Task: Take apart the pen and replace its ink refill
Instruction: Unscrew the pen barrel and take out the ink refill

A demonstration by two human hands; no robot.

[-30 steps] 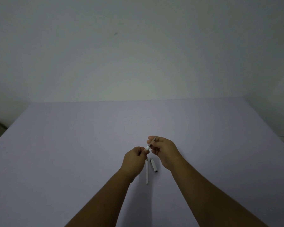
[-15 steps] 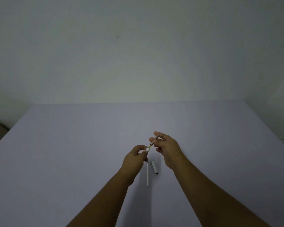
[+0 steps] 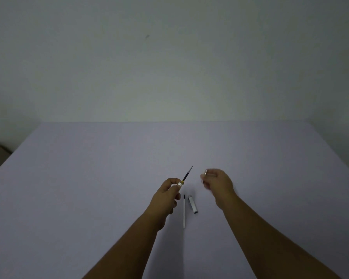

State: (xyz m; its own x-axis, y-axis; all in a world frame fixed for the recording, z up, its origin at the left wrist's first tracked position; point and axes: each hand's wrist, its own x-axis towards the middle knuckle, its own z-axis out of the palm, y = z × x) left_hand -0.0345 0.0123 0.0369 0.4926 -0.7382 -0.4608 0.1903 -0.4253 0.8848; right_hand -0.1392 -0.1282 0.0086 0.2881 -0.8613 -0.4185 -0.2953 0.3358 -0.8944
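Pen apart above the lavender table: barrel with its refill in the left hand, a small tip piece in the right.

The left hand (image 3: 168, 191) pinches the pen barrel (image 3: 180, 184) narrowly between thumb and fingertips; only its white end shows, the rest hidden in the fist. From that end a dark ink refill (image 3: 187, 174) with a yellow collar sticks out, tilted up and away to the right of the barrel. To the right of the barrel and apart from it, the blurred right hand (image 3: 217, 180) is closed on a small silvery tip piece (image 3: 206, 172) at its fingertips. On the table (image 3: 89, 168), just below and to the right of the barrel, lies a spare white refill (image 3: 184, 213), and just right of that the pen cap (image 3: 192, 204).
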